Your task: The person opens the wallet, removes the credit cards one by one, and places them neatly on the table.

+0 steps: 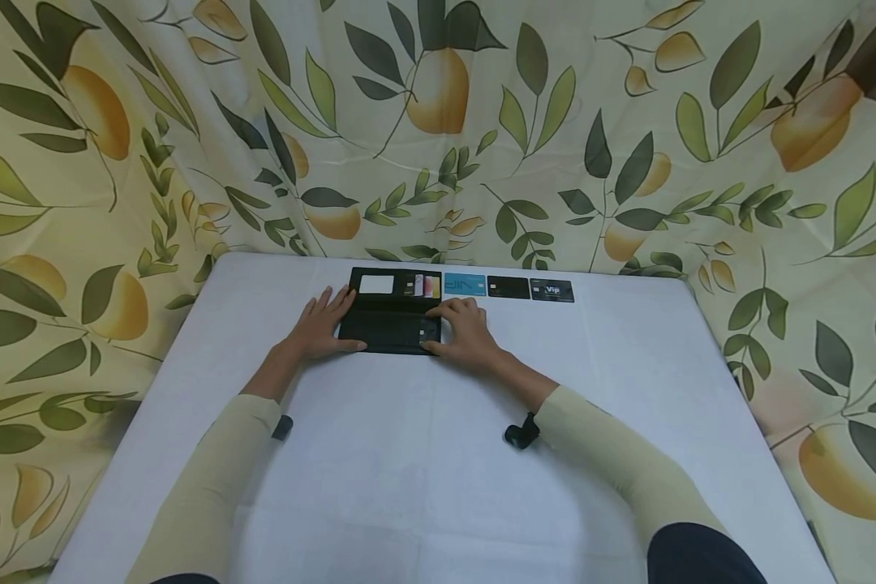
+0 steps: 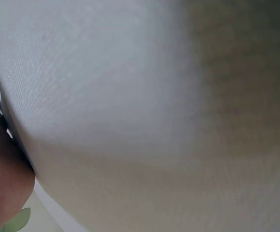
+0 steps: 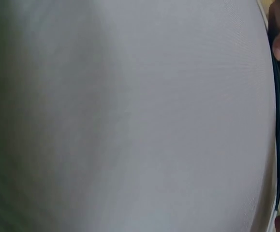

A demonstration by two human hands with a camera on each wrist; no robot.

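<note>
The right hand (image 1: 467,332) partly hides the wallet (image 1: 380,328).

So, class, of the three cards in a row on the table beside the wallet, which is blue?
The leftmost card, next to the open wallet, is blue. The middle card and the right-hand card, marked Vip, are both dark.

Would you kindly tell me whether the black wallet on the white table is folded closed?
No, in the head view the black wallet lies open on the white table, with both halves showing.
</note>
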